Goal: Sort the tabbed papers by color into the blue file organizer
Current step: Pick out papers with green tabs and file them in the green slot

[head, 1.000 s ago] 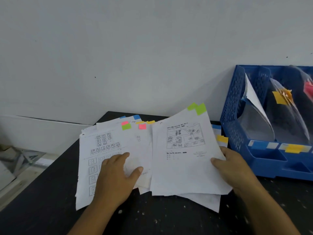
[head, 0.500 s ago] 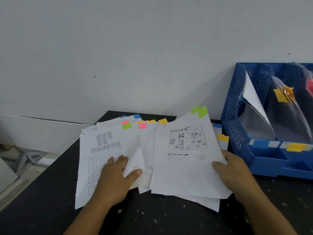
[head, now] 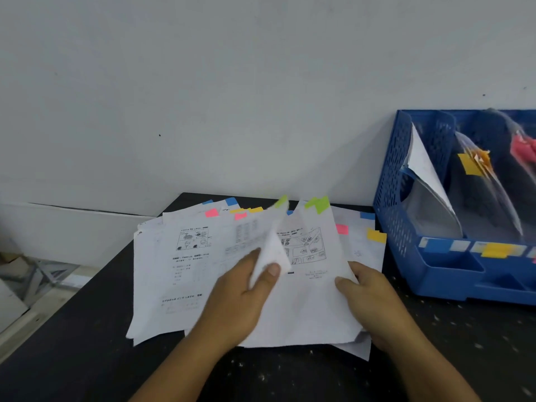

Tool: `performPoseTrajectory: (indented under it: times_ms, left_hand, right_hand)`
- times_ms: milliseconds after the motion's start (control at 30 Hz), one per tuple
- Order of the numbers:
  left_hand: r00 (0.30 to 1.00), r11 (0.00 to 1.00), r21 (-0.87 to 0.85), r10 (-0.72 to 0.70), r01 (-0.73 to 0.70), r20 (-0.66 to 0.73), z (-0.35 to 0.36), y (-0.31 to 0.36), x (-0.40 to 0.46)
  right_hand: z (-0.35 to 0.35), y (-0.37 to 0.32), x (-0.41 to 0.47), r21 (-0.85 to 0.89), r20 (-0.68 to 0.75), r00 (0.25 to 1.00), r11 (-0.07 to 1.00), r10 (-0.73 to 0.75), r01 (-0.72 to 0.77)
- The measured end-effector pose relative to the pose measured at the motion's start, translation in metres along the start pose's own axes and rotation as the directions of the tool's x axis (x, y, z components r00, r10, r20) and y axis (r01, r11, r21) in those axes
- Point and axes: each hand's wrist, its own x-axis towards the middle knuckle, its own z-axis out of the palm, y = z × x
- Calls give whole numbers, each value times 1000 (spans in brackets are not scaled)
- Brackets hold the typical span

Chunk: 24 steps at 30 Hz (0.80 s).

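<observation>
Now, at the left centre of the frame, our loose pile of tabbed papers (head: 162, 274) lies fanned on the black table (head: 72, 343), with blue, pink and yellow tabs showing along its far edge. Just right of it, our left hand (head: 240, 297) pinches a blurred green-tabbed sheet (head: 269, 242) between thumb and fingers (head: 272, 269), lifting it toward the middle. Further right, our right hand (head: 368, 297) grips the edge of a sheaf with green tabs (head: 319, 203). At the far right stands the blue file organizer (head: 406, 175), well apart from both hands, with yellow and red tabs in its slots. We judge the step is gathering greens: we should lay this sheet squarely on the sheaf, tabs aligned, so only one page lifts.
</observation>
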Motion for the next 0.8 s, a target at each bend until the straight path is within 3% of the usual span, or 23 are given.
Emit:
performPoseTrajectory:
  times_ms: [167,333,433,500,633,800]
  left_hand:
    - [967,997,67,22,-40,252,36,3,1]
    - [941,972,214,22,-100,339,53,0,2]
    - [929,943,310,1,-124,370,57,2,-2]
    - [930,951,284,6,-119,368,56,4,-4]
    - [997,998,64,-11,7,73,39,2,2]
    - [944,980,-40,-198,194,-264,4,-22,22]
  right_hand:
    - [1,-4,-4,148,57,995,985,82,-90]
    - [-4,-13,-6,322,121,972,918,203,-232]
    - [-5,-13,-3,302,190,961,920,199,-250]
    - [-4,-7,-2,215,208,968,958,144,-188]
    - [-6,1,-2,45,160,985,996,67,-75]
    - [-11,-3,-4,76,150,989,997,-12,0]
